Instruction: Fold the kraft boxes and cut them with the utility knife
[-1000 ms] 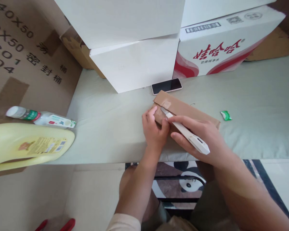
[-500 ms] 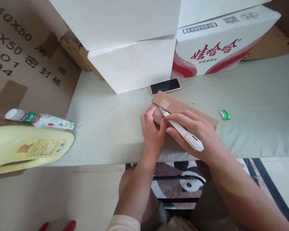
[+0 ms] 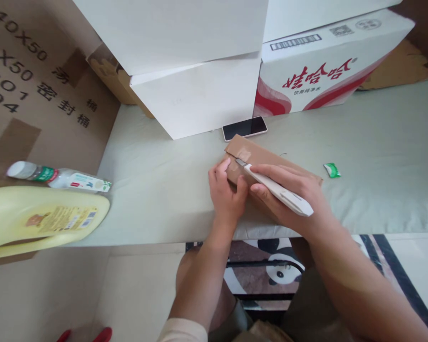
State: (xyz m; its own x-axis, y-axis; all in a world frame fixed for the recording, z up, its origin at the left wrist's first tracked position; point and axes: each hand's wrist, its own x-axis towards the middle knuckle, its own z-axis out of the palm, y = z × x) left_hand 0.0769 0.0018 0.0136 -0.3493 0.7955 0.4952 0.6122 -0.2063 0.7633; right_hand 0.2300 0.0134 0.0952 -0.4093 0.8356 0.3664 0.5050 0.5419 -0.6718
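A small brown cardboard box lies on a pale green padded surface, sealed with clear tape at its left end. My left hand grips that left end, fingers curled over the edge. My right hand is closed round a white utility knife, held like a pen. The knife's short blade touches the top of the box just right of the tape patch.
A phone lies face up behind the box. Stacked white cartons and a red-and-white printed carton stand at the back. A green wrapper lies to the right. A yellow jug and a plastic bottle lie at left.
The knife's handle has swung lower and further right, so the knife lies flatter. The blade tip has stayed at the top left of the box. My left hand has not moved.
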